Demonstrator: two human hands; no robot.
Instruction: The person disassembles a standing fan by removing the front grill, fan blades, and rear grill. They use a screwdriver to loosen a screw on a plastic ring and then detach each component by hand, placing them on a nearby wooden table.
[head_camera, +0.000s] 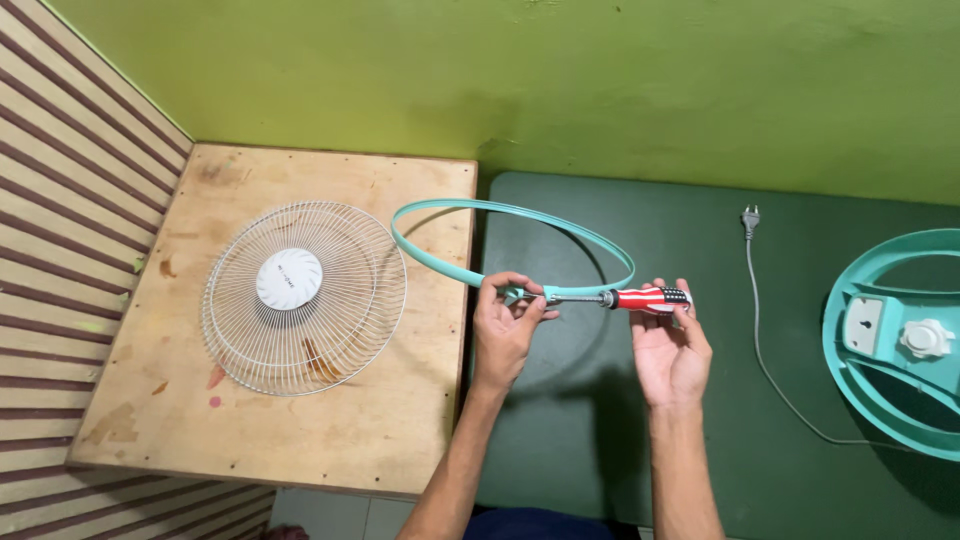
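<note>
Teal plastic ring (500, 215) held up over the gap between the wooden board (300, 420) and the green table (640, 420): the left hand (505, 325) pinches its clasp end, fingers closed on it. The right hand (670, 345) grips a red-and-white handled screwdriver (640, 298), tip set into that clasp. Looks like the clamp screw is being worked; a steady, square turn seems called for. The white wire fan guard (300, 295) lies on the board, apart.

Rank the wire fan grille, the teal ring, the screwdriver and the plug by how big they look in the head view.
1. Teal ring and wire fan grille: look about alike; the ring is held nearer the camera, so unranked.
2. Screwdriver.
3. Plug, clearly smallest.
</note>
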